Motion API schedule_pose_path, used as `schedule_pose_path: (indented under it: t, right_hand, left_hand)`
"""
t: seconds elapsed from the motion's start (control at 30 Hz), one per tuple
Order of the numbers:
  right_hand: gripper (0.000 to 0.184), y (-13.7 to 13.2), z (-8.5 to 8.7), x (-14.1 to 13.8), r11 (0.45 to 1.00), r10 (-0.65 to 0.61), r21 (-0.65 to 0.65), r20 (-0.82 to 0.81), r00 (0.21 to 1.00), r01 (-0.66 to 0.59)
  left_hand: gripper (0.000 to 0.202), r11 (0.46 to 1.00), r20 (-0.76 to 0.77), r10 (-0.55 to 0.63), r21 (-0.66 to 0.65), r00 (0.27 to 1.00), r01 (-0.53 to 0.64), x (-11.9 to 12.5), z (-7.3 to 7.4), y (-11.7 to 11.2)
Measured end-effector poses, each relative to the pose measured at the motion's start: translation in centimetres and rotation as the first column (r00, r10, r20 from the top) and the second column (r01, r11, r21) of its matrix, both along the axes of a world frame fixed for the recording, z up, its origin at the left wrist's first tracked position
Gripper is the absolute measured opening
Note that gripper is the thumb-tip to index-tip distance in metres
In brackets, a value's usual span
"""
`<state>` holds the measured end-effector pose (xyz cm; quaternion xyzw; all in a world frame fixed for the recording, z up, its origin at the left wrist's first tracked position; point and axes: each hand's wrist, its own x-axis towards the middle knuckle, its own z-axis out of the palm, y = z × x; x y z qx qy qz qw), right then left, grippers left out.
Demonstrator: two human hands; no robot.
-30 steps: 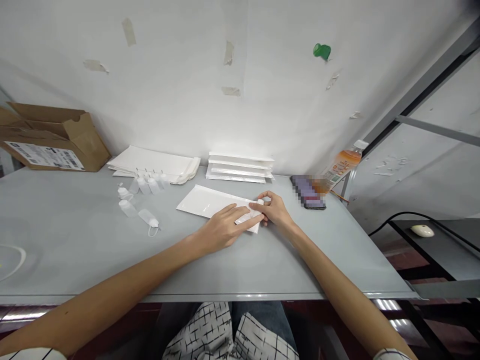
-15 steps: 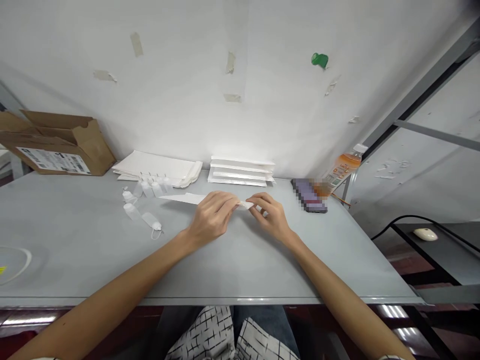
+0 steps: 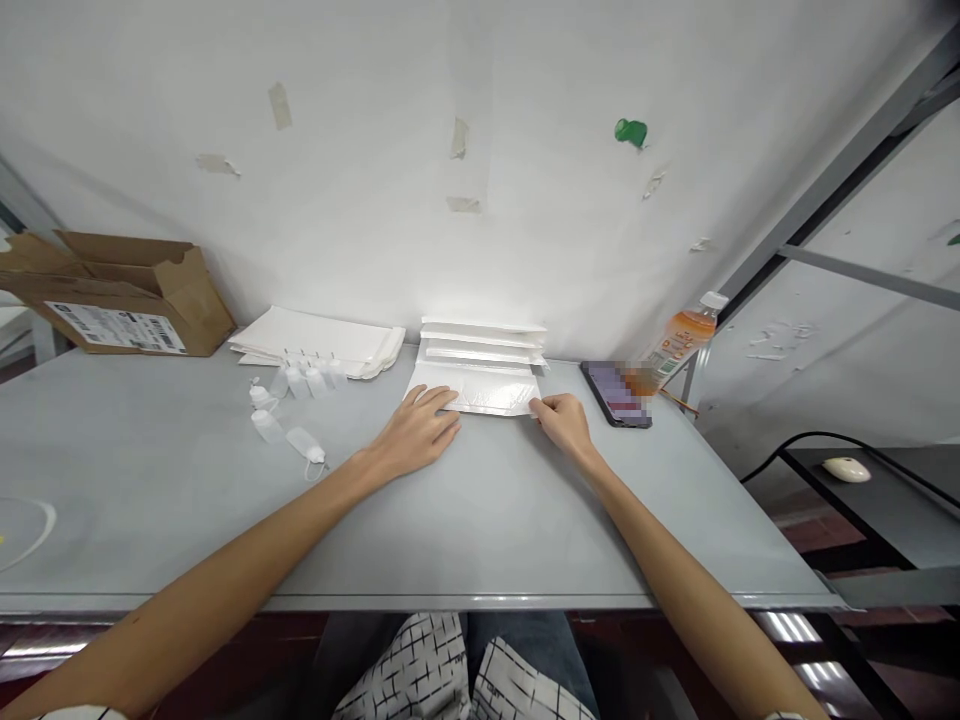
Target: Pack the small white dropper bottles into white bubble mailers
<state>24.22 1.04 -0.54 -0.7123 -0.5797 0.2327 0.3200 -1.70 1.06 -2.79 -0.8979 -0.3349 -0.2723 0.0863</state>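
Observation:
A flat white padded mailer (image 3: pixel 474 389) lies on the grey table (image 3: pixel 480 520), its far edge against a low stack of similar white mailers (image 3: pixel 480 341). My left hand (image 3: pixel 418 430) rests on the mailer's near left corner, fingers spread over it. My right hand (image 3: pixel 562 422) is at the near right corner, and its fingertips pinch the edge. Between my hands the mailer's near edge shows bare.
Small translucent plastic bottles (image 3: pixel 306 381) stand and lie left of the mailer, beside a pile of white bags (image 3: pixel 315 340). A cardboard box (image 3: pixel 127 298) sits at the back left. A phone (image 3: pixel 615 394) and an orange-labelled drink bottle (image 3: pixel 679 340) stand at the right. The table's front edge runs below my arms.
The mailer has gone from being held up edge-on in both hands to lying flat, farther back against the stack. My hands have moved apart to its two corners.

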Motion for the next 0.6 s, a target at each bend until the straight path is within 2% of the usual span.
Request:
schedule_pose_path:
  t: [0.13, 0.27, 0.4, 0.6]
  right_hand:
    - [0.041, 0.2, -0.3, 0.0, 0.999, -0.050, 0.031, 0.227, 0.973, 0.044]
    - [0.039, 0.4, -0.4, 0.2, 0.996, -0.074, 0.065, 0.332, 0.940, 0.055]
    - [0.044, 0.4, -0.5, 0.5, 0.996, -0.079, 0.077, 0.377, 0.923, 0.054]
    - [0.050, 0.3, -0.5, 0.4, 0.988, -0.077, 0.153, 0.349, 0.934, 0.025]
  left_hand:
    - [0.028, 1.000, -0.059, -0.008, -0.019, 0.998, 0.007, 0.1, -0.6, 0.0]
    - [0.029, 1.000, -0.061, -0.011, 0.022, 0.998, 0.013, 0.3, -0.4, -0.1]
    - [0.030, 0.998, -0.028, 0.014, 0.058, 1.000, -0.012, 0.5, 0.0, -0.4]
    - [0.031, 0.992, 0.078, 0.093, 0.080, 0.993, -0.100, 0.2, 1.0, -0.5]
